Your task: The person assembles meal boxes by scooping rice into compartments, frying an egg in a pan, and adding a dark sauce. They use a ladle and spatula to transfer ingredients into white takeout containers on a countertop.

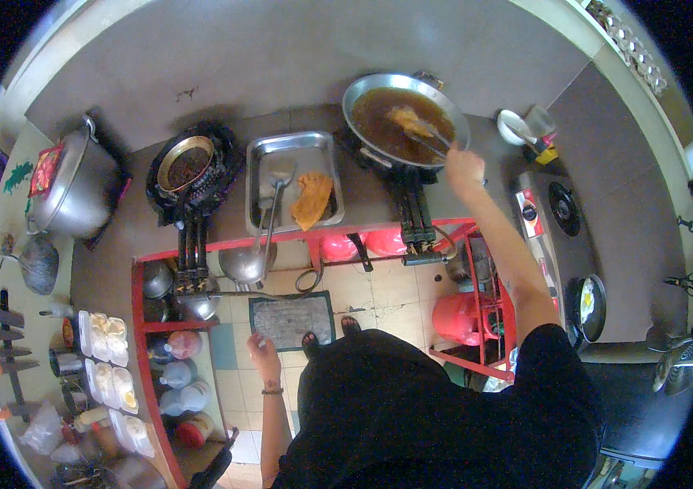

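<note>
At the back right of the counter, my right hand (465, 169) is closed round metal tongs (438, 140) that reach into a wide wok (350, 96) of brown oil. The tips of the tongs are at a golden battered piece of food (408, 120) in the oil; whether they grip it I cannot tell. My left hand (263, 357) hangs over the floor, its fingers loosely bent with nothing in them. Left of the wok, a steel tray (257, 183) holds another golden fried piece (312, 200) and a long-handled turner (280, 183).
A small pan (186, 163) sits on the left burner, beside a large lidded pot (77, 183). At right stand a portable gas stove (538, 212) and a frying pan with an egg (588, 303). White bowls (514, 126) are behind. Packed food trays (106, 338) line the left shelf.
</note>
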A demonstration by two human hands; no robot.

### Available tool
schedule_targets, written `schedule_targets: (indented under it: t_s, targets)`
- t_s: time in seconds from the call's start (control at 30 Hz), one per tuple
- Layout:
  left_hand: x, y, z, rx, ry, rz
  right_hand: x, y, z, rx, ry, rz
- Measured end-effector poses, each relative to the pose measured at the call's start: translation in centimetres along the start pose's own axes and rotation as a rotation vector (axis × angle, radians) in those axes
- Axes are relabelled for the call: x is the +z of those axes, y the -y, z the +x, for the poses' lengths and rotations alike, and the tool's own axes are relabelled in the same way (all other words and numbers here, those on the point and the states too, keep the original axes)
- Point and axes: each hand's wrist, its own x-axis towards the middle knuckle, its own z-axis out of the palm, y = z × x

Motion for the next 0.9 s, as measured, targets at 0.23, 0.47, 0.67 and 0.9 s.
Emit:
schedule_targets:
  t_s: [0.23, 0.47, 0.67, 0.9]
  targets:
    - [-2.7, 2.4, -3.4, -0.058, -0.071, 0.109, 1.4, 1.7, 0.3, 0.009, -0.008, 0.007]
    - [-3.0, 0.8, -3.6, -0.104, -0.055, 0.201, 2.7, 1.3, 0.9, 0.054, -0.032, -0.036]
    - [-2.3, 0.6, -3.4, -0.052, -0.013, 0.183, 2.1, 0.3, 1.3, -0.009, -0.030, -0.071]
    - [-1.8, 3.6, -2.8, -0.107, 0.018, 0.122, -1.1, -4.8, 5.2, -0.014, 0.057, 0.025]
